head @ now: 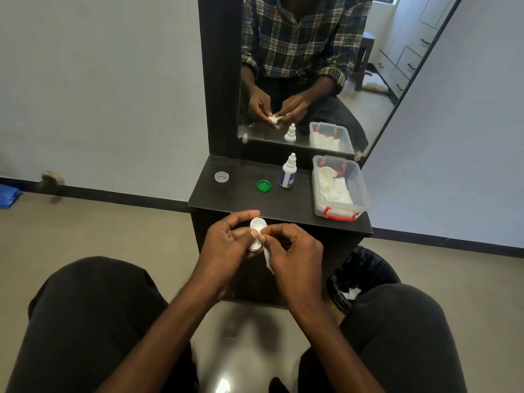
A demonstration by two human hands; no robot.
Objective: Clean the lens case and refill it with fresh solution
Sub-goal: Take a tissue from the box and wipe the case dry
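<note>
Lens case [257, 226], white, sat between both hands just in front of the near edge of the dark tabletop [249, 199]; the left hand [226, 245] curled round it from the left, while the right hand [295, 251] pinched a white tissue [268, 259] against it. Behind, on the tabletop, stood a solution bottle [288, 172]; a green cap [263, 185] and a clear cap [221, 176] lay to its left.

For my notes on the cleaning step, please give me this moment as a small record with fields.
left hand: holds the white lens case
right hand: pinches a tissue at the case
green cap: on the shelf, off the case
clear cap: on the shelf, far left
solution bottle: upright, closed
tissue box: right side of shelf
</note>
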